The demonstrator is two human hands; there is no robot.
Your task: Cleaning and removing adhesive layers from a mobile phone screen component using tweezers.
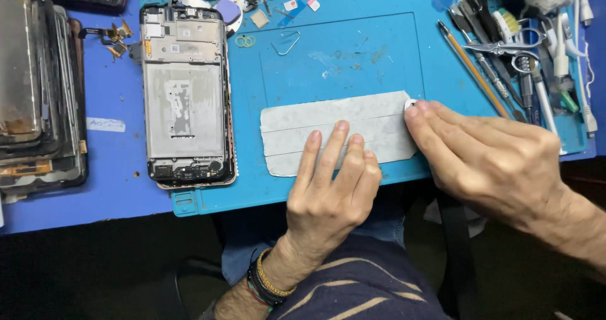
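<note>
— Nearest you?

— Left hand point(328, 197), fingers flat and open, pressing the grey sheet point(334, 134) onto the blue mat point(353, 55).

— And your right hand point(489, 159)?

— Fingertips pinch the sheet's right end, by a small white tab point(410, 104).

— Anything beside it?

— Opened phone point(184, 96) to the left; tools point(517, 48) to the right.

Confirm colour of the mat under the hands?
Bright blue mat, clearest in the head view.
</note>
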